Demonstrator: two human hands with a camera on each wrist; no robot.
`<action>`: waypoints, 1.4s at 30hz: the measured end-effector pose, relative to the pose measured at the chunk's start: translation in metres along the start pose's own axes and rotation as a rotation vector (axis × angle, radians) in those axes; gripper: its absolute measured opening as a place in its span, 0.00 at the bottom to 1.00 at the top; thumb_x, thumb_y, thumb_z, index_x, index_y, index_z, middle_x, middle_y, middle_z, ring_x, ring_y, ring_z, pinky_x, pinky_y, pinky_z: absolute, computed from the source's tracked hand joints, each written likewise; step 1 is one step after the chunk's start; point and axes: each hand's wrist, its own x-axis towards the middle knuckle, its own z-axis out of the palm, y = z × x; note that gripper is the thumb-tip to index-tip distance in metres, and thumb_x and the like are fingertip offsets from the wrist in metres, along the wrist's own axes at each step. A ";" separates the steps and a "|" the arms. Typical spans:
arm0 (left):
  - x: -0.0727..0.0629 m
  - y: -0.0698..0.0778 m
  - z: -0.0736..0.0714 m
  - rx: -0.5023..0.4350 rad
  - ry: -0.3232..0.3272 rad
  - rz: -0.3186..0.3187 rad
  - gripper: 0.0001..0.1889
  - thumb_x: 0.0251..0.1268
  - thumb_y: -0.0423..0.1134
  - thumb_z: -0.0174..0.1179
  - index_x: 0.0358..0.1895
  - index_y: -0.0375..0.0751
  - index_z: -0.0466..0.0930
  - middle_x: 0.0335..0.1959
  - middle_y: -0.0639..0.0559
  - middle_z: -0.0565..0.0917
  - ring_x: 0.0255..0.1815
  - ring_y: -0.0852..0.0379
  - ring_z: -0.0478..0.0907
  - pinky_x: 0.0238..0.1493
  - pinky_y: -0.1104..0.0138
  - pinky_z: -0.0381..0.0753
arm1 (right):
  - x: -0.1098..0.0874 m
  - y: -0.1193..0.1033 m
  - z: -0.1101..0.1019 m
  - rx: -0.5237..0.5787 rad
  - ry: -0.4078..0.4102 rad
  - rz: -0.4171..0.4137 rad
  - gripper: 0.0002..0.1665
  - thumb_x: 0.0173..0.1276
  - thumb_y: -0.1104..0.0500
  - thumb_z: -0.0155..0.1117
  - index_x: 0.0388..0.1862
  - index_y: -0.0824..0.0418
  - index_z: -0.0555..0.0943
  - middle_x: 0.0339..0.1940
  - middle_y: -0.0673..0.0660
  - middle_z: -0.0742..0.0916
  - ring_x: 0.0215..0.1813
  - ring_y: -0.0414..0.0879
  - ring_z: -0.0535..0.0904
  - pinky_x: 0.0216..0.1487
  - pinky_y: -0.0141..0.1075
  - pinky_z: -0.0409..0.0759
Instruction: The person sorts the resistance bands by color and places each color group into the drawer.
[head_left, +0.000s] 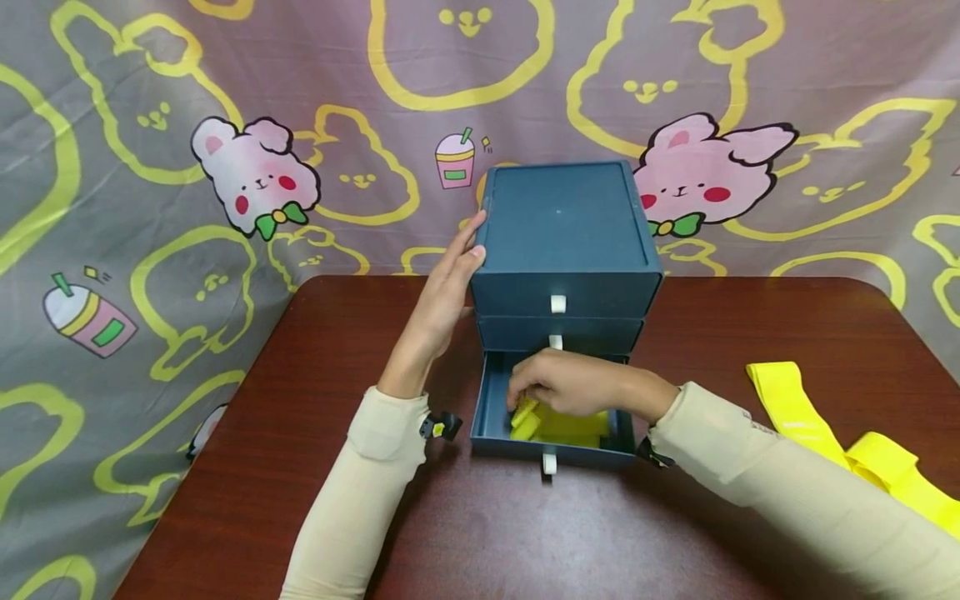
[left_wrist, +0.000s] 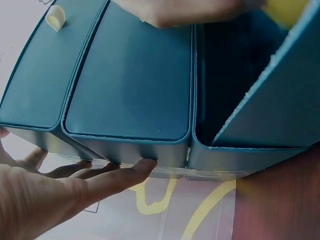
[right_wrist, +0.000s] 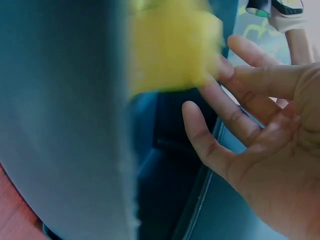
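Observation:
A dark blue three-drawer box [head_left: 566, 221] stands on the table with its bottom drawer [head_left: 483, 417] pulled out. My left hand [head_left: 442, 304] rests against the box's left side, fingers extended along it, as the left wrist view also shows. Over the pulled-out drawer, my right hand [head_left: 566, 382] reaches down with loosely bent fingers. A folded yellow strap [head_left: 573, 427] lies in that drawer. In the right wrist view, fingertips of the right hand [right_wrist: 260, 125] are at the edge of the blurred yellow strap [right_wrist: 172, 50]; the thumb tip stands apart from it.
Another yellow strap [head_left: 806, 417] lies loosely unrolled on the brown table [head_left: 337, 350] at the right. White pull tabs [head_left: 558, 304] stick out from the drawer fronts. Behind the table hangs a cartoon-printed curtain [head_left: 420, 67], close behind the box.

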 end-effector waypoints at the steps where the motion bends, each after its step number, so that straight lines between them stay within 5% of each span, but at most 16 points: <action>1: 0.000 0.000 0.000 0.000 -0.001 0.000 0.29 0.82 0.56 0.46 0.82 0.74 0.56 0.87 0.60 0.50 0.86 0.46 0.50 0.70 0.22 0.58 | 0.000 0.000 0.001 -0.005 -0.002 0.003 0.21 0.77 0.75 0.50 0.49 0.63 0.89 0.47 0.55 0.91 0.44 0.46 0.84 0.52 0.34 0.84; 10: -0.001 0.000 0.000 0.012 0.000 0.000 0.29 0.82 0.56 0.46 0.83 0.74 0.56 0.87 0.59 0.50 0.86 0.44 0.50 0.69 0.21 0.57 | -0.009 -0.003 -0.004 -0.005 0.025 0.069 0.21 0.77 0.75 0.50 0.58 0.64 0.86 0.59 0.58 0.89 0.60 0.51 0.84 0.65 0.47 0.83; 15: 0.000 0.000 0.000 0.013 0.004 -0.003 0.29 0.82 0.56 0.46 0.82 0.74 0.56 0.87 0.59 0.50 0.86 0.44 0.50 0.70 0.21 0.57 | -0.026 -0.007 -0.011 0.016 0.064 0.065 0.21 0.77 0.75 0.53 0.59 0.63 0.86 0.60 0.57 0.89 0.62 0.55 0.85 0.63 0.48 0.84; 33: -0.001 0.000 0.001 0.021 0.016 0.006 0.29 0.82 0.55 0.45 0.83 0.73 0.56 0.87 0.59 0.50 0.86 0.45 0.50 0.70 0.22 0.57 | -0.112 -0.009 -0.037 -0.008 0.321 0.181 0.22 0.76 0.70 0.60 0.56 0.45 0.88 0.56 0.44 0.90 0.57 0.40 0.85 0.58 0.32 0.85; 42: -0.002 0.001 0.001 0.025 0.015 0.005 0.30 0.82 0.55 0.46 0.83 0.73 0.55 0.87 0.57 0.50 0.86 0.44 0.51 0.70 0.22 0.58 | -0.148 0.018 -0.039 -0.069 0.464 0.158 0.21 0.72 0.72 0.64 0.56 0.51 0.88 0.53 0.44 0.91 0.53 0.34 0.85 0.50 0.30 0.86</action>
